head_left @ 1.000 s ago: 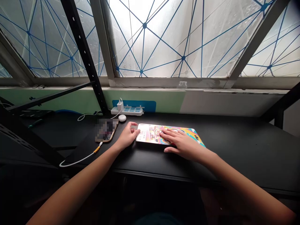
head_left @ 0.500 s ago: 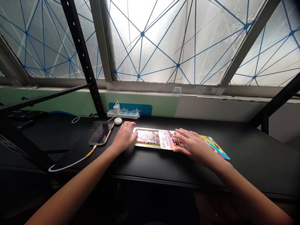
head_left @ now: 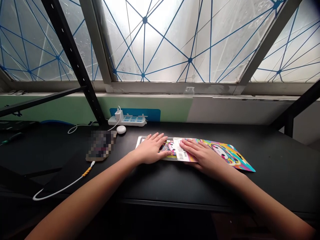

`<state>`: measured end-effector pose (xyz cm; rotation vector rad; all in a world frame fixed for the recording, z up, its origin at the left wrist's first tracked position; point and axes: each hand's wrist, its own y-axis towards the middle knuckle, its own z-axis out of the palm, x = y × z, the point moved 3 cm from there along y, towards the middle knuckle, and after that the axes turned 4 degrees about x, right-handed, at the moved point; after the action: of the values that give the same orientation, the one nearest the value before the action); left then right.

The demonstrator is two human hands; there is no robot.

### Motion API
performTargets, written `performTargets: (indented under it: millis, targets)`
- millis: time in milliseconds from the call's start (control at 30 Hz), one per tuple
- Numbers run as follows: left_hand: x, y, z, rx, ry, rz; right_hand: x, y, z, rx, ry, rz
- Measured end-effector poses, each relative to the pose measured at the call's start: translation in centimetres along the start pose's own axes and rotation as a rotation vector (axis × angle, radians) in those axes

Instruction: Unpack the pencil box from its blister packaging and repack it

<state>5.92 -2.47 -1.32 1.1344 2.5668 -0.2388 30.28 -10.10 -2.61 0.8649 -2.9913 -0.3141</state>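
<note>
A flat pencil box (head_left: pixel 167 149) with a bright cartoon print lies on the black desk (head_left: pixel 275 160). A colourful paper sleeve (head_left: pixel 225 154) is slid partway off it to the right. My left hand (head_left: pixel 151 152) lies flat on the box, fingers stretched out. My right hand (head_left: pixel 202 156) rests flat on the sleeve's left end, fingers spread over its white label.
A phone (head_left: pixel 100 150) on a white cable (head_left: pixel 60 188) lies left of the box. A white power strip (head_left: pixel 127 119) and a small white round object (head_left: pixel 121 129) sit by the wall. Black shelf struts (head_left: pixel 72 63) rise at the left; a window fills the back.
The sleeve has slid further right, off the box. My left hand moved from the box's left end onto its top. The view has shifted slightly.
</note>
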Motion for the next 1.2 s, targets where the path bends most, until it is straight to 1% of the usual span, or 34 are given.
performTargets:
  millis: [100,233,300,367,400,467,567,633,667,700,767,800,867,967,1033,1100,1133,1167,1200]
  targets:
    - [0.6,-0.1,-0.5,0.005,-0.020,0.019,-2.2,-3.0,0.3,-0.063,-0.029,0.027]
    - [1.9,-0.9,-1.3,-0.044,-0.060,0.037,-4.4,-7.1,0.0,-0.180,-0.075,0.071]
    - [2.6,-1.3,-1.6,-0.055,-0.054,0.001,-4.5,-8.4,-0.7,-0.287,-0.125,0.103]
    - [3.1,-1.7,-1.8,-0.065,-0.040,-0.033,-3.4,-8.9,-1.6,-0.397,-0.154,0.137]
    - [3.2,-1.7,-1.8,-0.072,-0.035,-0.041,-2.2,-8.7,-2.0,-0.436,-0.148,0.140]
    - [3.2,-1.4,-1.7,-0.089,-0.026,-0.044,1.4,-7.8,-2.3,-0.464,-0.099,0.094]
    - [2.7,-0.4,-1.4,-0.124,0.002,-0.056,8.8,-5.5,-1.6,-0.356,-0.003,-0.102]
    - [2.2,0.6,-1.1,-0.141,0.029,-0.061,13.5,-3.6,-0.6,-0.245,0.065,-0.194]
    - [1.9,1.1,-1.0,-0.143,0.043,-0.058,15.3,-2.5,-0.1,-0.173,0.099,-0.214]
    - [1.7,1.7,-0.8,-0.139,0.055,-0.049,16.5,-1.3,0.2,-0.136,0.101,-0.205]
    - [1.1,2.6,-0.6,-0.126,0.073,-0.027,17.6,1.2,0.7,-0.098,0.083,-0.160]
    - [1.0,3.0,-0.5,-0.122,0.080,-0.015,17.6,2.6,0.8,-0.075,0.078,-0.138]
    - [0.7,3.6,-0.4,-0.120,0.090,0.002,16.7,5.1,0.6,-0.017,0.078,-0.126]
    - [0.6,3.9,-0.3,-0.133,0.101,0.022,14.9,7.5,-0.5,0.107,0.102,-0.173]
    - [0.4,3.7,-0.4,-0.162,0.110,0.039,13.7,7.9,-1.5,0.202,0.164,-0.176]
    - [0.0,3.3,-0.6,-0.213,0.118,0.051,12.4,7.7,-2.2,0.283,0.290,-0.175]
    - [-0.2,3.0,-0.8,-0.241,0.120,0.052,11.6,7.5,-2.6,0.296,0.374,-0.186]
    - [-0.4,2.8,-0.9,-0.267,0.120,0.049,10.7,7.2,-2.9,0.274,0.456,-0.202]
    - [-0.6,2.6,-1.1,-0.289,0.119,0.045,9.6,7.0,-3.2,0.209,0.514,-0.206]
